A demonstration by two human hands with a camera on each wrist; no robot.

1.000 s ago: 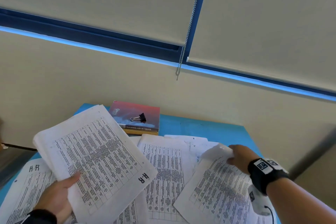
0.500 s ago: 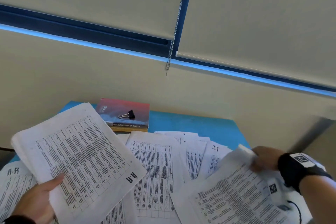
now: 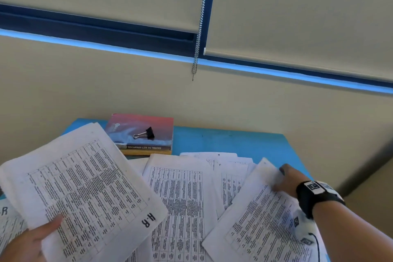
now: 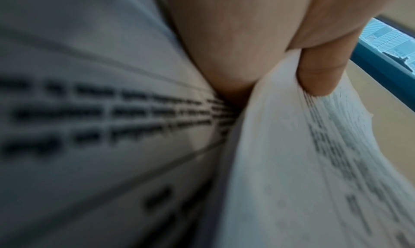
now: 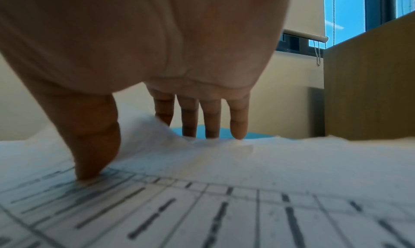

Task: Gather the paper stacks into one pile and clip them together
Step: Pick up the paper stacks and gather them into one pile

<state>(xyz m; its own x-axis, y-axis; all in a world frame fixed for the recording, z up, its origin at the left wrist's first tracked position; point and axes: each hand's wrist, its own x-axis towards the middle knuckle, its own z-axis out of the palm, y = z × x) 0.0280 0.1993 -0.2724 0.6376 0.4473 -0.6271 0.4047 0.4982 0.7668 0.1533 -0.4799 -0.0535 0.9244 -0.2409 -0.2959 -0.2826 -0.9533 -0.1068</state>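
My left hand [image 3: 49,227] holds a printed paper stack marked "H.R" [image 3: 85,189] lifted above the table, thumb [image 4: 321,70] on top and fingers hidden beneath. My right hand [image 3: 278,178] grips the far edge of another printed stack [image 3: 261,225] at the right; its thumb [image 5: 94,141] presses the top sheet and its fingers [image 5: 238,120] reach behind the raised edge. A third stack [image 3: 180,198] lies flat between them. More sheets [image 3: 229,161] lie behind it. A black binder clip [image 3: 146,134] rests on a red book [image 3: 161,125] at the back.
The blue table [image 3: 234,142] stands against a beige wall, with its right edge close to my right wrist. Another sheet marked "R" [image 3: 8,219] lies at the bottom left under the lifted stack. A blind chain [image 3: 197,49] hangs over the back of the table.
My right hand pulled its stack to the right, baring a sheet marked "IT", then moved back left and covered it again. The left hand's stack stayed lifted and drifted slightly left.
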